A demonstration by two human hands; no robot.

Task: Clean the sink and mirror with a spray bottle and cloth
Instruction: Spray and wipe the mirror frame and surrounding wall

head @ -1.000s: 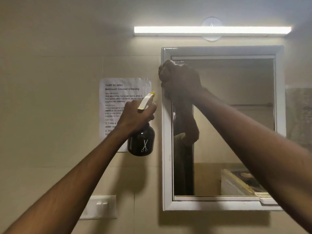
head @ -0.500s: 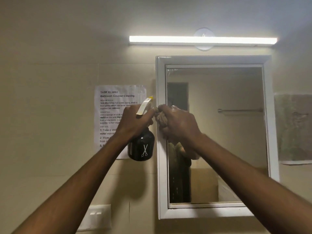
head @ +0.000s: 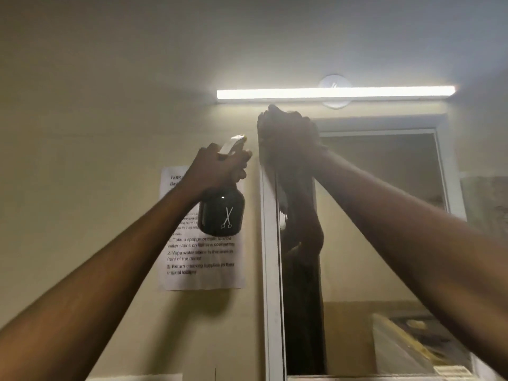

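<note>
My left hand (head: 217, 169) grips the bottle (head: 221, 211), hanging at 9 o'clock from the mirror (head: 384, 215). My right hand (head: 286, 130) is fisted at its 11 o'clock corner, probably around a cloth; the glass runs down toward 6.

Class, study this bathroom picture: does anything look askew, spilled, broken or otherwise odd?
Nothing stands out. The mirror, paper notice and light bar look intact; the spray bottle is upright in the left hand. Motion blur hides fine detail.
</note>
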